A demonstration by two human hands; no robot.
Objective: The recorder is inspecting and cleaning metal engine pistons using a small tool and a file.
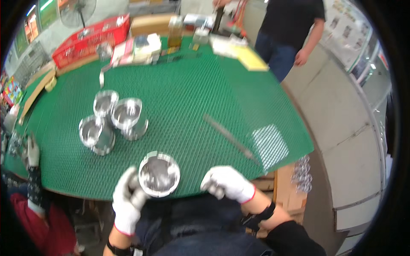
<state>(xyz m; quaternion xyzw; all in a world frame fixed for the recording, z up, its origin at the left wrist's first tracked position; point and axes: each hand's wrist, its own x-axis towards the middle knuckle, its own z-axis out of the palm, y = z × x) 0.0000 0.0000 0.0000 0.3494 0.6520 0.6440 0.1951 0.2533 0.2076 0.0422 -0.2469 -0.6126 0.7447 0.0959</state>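
At the table's near edge my left hand (128, 197), in a white glove, has its fingers and thumb round the left side of a silvery metal piston (159, 175). The piston's hollow open end faces up. To the right, my gloved right hand (226, 182) is closed with fingers curled in, apart from the piston. What it holds, if anything, is hidden and blurred. Three more pistons stand in a cluster at the left: a rear one (105, 102), a right one (130, 119) and a front one (97, 135). A long thin grey file-like tool (230, 136) lies beyond my right hand.
The table has a green ribbed mat (183, 94). Along its back are a red crate (92, 40), a bottle of amber liquid (175, 32) and papers (252, 57). A co-worker's gloved hand (33, 151) is at the left edge; another person (290, 34) stands at the far right.
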